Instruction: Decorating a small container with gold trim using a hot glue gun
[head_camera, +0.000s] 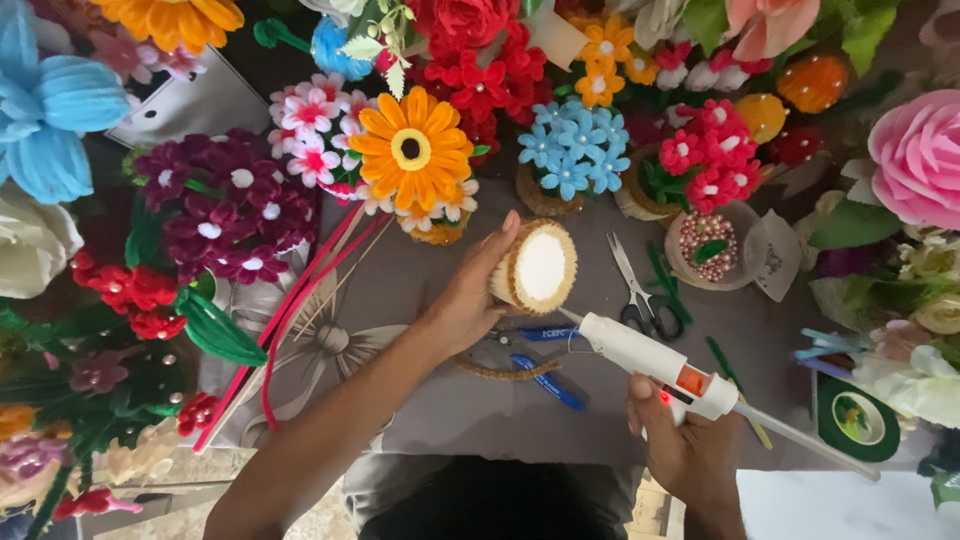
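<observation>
Nearest the camera, the right hand (690, 450) is wrapped tight around the grip of a white plastic glue gun (650, 358), a clear glue stick poking out behind, its nozzle angled toward the small round pot (533, 268). The left hand (465, 300) pinches that pot between thumb and fingers, holding it above the grey cloth-covered table (470, 400); the pot's side is bound in coarse twine and its flat white top faces up. Beneath lie blue-handled pliers (545, 375), with slim steel scissors (635, 290) just beside. Farther off stand fuzzy pipe-cleaner blooms: an orange daisy (412, 148), a blue cluster (572, 148), and a clear bowl of beads (708, 245).
</observation>
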